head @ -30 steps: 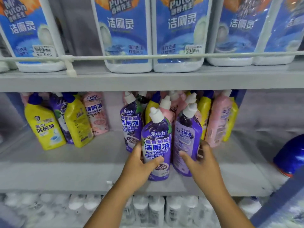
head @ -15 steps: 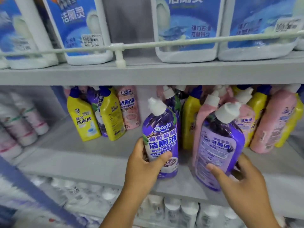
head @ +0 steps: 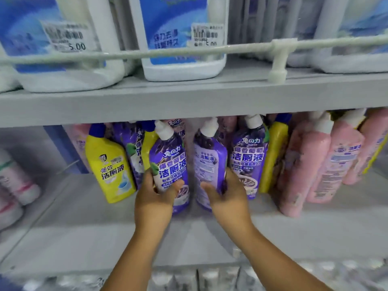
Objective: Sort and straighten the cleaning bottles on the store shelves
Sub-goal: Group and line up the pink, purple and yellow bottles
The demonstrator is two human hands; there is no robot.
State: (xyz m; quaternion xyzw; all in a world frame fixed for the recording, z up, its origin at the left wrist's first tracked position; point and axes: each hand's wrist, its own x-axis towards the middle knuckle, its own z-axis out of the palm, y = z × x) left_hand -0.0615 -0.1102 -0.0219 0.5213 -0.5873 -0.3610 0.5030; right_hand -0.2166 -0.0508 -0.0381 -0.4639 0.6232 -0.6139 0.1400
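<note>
- The middle shelf [head: 210, 234] is the landmark: a grey board spanning the view, its front lip blurred.
- Above the shelf, large white jugs with blue labels [head: 180, 38] stand behind a white wire rail [head: 189, 51]; their tops are cut off by the frame, and their price stickers are smeared apart from "5.00".
- On the shelf at the right, pink bottles [head: 302, 164] lean in a cluster; their label print is too blurred to read and the farthest is cut off at the edge.
- On the shelf left of centre, a yellow bottle [head: 111, 164] with a blue cap stands tilted; more purple and yellow bottles behind it are mostly hidden.
- At the shelf's centre, the left purple bottle [head: 170, 162] has its front label outward, its base hidden by the left hand [head: 155, 202], which wraps around its lower body, thumb across the front.
- Just beside it, the right purple bottle [head: 210, 162] shows its back label; the right hand [head: 228, 198] closes on its lower part, fingers behind it out of sight.
- Whether either bottle's base touches the shelf cannot be told.
- Below the shelf, pale bottle tops [head: 210, 278] are blurred and cut off.
</note>
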